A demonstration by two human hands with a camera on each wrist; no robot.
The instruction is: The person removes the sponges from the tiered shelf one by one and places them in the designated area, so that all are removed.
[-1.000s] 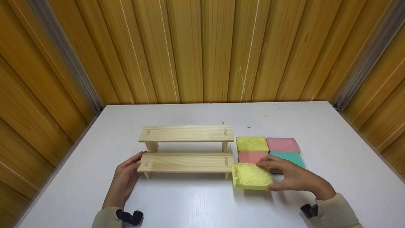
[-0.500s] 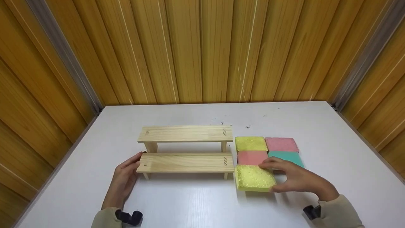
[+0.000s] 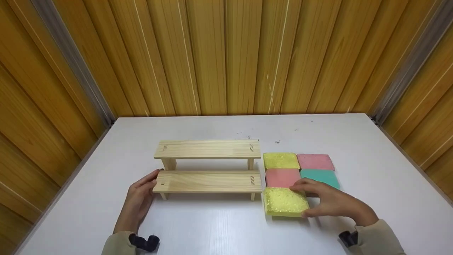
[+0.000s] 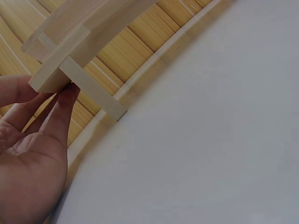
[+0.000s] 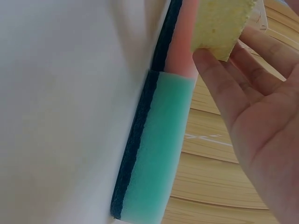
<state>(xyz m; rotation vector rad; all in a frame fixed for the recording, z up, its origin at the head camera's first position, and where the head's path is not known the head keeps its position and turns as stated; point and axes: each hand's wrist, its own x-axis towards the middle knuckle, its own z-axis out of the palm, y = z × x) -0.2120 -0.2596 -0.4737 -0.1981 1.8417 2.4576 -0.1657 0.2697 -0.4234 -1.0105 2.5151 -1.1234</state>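
Observation:
My right hand [image 3: 329,198] pinches a yellow sponge [image 3: 286,202] between thumb and fingers, near the right end of a wooden two-tier rack. In the right wrist view this yellow sponge [image 5: 219,28] is held above the table, beside a pink sponge and a green sponge [image 5: 159,144], both with dark scouring layers underneath. At the rack's left end, my left hand [image 3: 139,198] grips the lower board [image 3: 208,181]. The left wrist view has the thumb at the board's end [image 4: 56,70] and fingertips under it. Behind it is the upper board [image 3: 208,149].
Behind the held sponge lie a flat yellow sponge [image 3: 281,160], a pink one [image 3: 316,162], a salmon-pink one [image 3: 282,177] and a green one [image 3: 320,177], packed together. The white table [image 3: 212,226] ends at wood-patterned walls [image 3: 226,56].
The yellow sponge in my right hand has moved slightly right, toward me and lower, away from the rack's end. My left hand stays at the rack.

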